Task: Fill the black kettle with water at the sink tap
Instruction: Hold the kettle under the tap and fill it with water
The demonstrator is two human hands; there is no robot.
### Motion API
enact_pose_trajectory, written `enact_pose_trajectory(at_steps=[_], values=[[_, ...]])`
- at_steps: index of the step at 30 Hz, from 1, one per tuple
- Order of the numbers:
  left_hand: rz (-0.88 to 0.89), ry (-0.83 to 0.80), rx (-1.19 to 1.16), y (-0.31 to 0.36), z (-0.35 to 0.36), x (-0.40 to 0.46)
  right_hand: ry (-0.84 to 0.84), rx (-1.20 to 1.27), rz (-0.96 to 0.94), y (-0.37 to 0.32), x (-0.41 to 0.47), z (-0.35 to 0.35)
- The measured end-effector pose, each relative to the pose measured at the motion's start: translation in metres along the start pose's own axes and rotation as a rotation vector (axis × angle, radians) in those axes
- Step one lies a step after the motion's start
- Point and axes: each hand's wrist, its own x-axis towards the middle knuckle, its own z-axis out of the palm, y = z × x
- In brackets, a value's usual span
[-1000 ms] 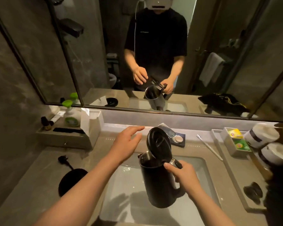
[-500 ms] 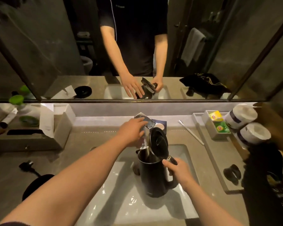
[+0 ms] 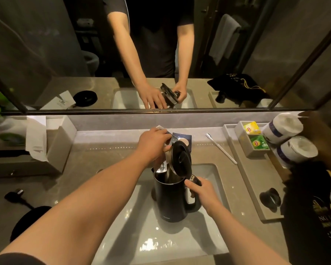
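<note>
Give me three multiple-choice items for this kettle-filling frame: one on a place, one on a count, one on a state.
1. Where is the black kettle?
A. Over the sink basin
B. On its round base on the counter
C. On the right-hand tray

2. How many paper rolls lie at the right?
A. One
B. Two
C. Four

3. The kettle lid is:
A. Shut
B. Removed
C. Flipped open

Answers:
1. A, the right hand holds it by the handle above the basin.
2. B, one roll lies behind another.
3. C, it stands up on its hinge while the left hand is at the tap.
</note>
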Motion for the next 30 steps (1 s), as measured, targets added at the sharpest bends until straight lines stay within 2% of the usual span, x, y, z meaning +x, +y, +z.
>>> enact_pose_trajectory(at_steps=[10, 18, 30], values=[[-0.202, -0.018, -0.188, -0.006, -0.015, 0.001, -0.008, 0.012, -0.006, 0.000, 0.004, 0.009], [-0.205, -0.119, -0.275, -0.010, -0.018, -0.001, 0.016, 0.018, -0.002, 0.003, 0.004, 0.008], [-0.243, -0.109, -0.323, -0.011, -0.017, -0.015, 0.014, 0.020, -0.021, 0.002, 0.005, 0.015]])
